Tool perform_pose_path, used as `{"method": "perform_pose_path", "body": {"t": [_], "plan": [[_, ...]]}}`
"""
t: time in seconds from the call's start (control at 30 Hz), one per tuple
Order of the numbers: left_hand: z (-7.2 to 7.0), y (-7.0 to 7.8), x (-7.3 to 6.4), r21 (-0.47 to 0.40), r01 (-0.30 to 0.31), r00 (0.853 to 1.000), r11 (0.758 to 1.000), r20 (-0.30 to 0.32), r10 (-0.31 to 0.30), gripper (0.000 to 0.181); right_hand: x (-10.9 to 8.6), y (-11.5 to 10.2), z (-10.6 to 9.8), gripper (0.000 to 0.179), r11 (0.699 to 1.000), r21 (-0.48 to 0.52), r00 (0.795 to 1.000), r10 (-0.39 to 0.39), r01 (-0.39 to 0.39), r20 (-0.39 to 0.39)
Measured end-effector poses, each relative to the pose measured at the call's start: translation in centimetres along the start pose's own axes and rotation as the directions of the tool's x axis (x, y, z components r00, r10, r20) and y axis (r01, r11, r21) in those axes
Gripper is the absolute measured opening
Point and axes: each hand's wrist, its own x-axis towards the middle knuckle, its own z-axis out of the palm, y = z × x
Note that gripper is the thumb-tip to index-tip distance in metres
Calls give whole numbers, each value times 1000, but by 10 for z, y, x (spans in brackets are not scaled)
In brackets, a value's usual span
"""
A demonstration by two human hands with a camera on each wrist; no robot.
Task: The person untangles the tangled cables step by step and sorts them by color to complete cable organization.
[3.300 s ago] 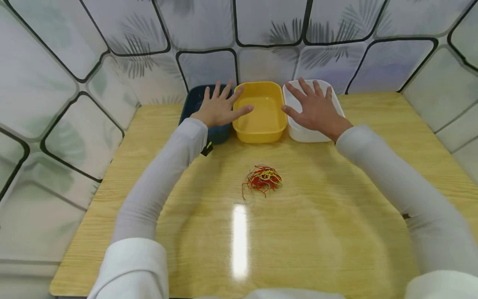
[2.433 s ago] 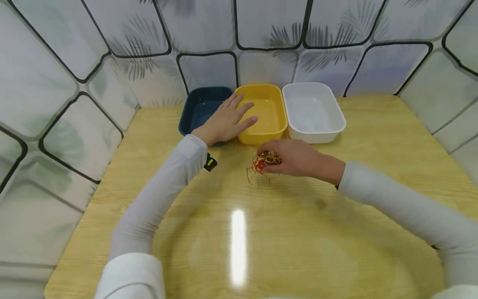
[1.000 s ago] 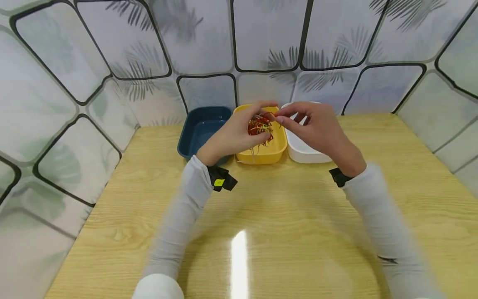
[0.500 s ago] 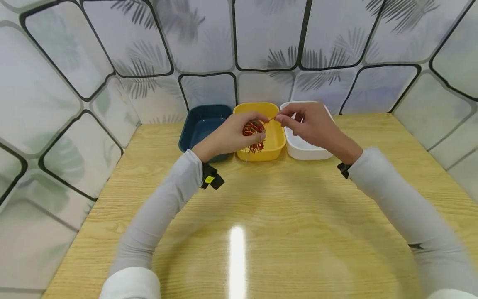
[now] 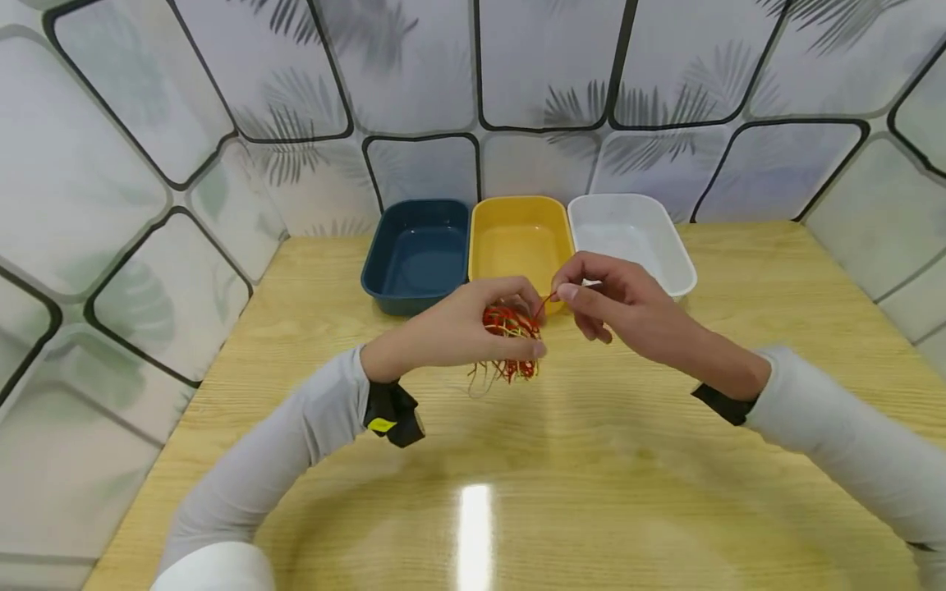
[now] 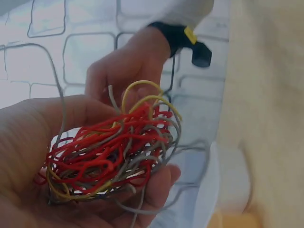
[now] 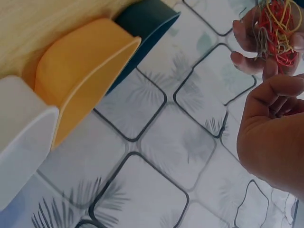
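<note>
Centre of the head view, a tangle of cords (image 6: 109, 152), red, yellow and grey, sits in the curled left hand (image 5: 454, 328), loose ends dangling. It looks very light, limp and apt to knot; a single free end is probably the best grip. The right hand (image 5: 628, 308) pinches one red strand (image 5: 544, 307) between thumb and forefinger. The forearms angle in from lower left and lower right, the hands nearly meeting before the yellow tray (image 5: 521, 234).
</note>
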Motion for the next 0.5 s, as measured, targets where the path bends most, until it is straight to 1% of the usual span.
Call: {"method": "perform_pose_path", "body": {"t": [0.07,0.13,0.23,0.3,0.37,0.43,0.5], "plan": [[6,-1,1,-28,-11,999,1000,41,12,26,-2,-3,3,12,999,46,1000,-8,7,22],[10,-3,0,-50,-27,997,998,75,31,24,-4,-7,5,12,998,58,1000,1,-3,31],[9,-5,-4,-70,-26,996,997,86,32,22,-9,-12,5,12,997,62,999,35,-35,1],[5,-7,-7,-104,-25,996,994,78,33,22,-13,-14,3,13,993,101,997,64,-60,-39],[1,-8,-10,-118,-16,998,993,54,22,24,-16,-15,1,16,986,142,992,100,-89,-73],[-1,-10,-12,-125,-15,999,992,38,20,25,-17,-15,0,17,978,174,988,129,-113,-82],[-1,-11,-15,-130,-6,1000,991,28,10,27,-19,-14,-1,19,975,184,987,141,-125,-75]]}}
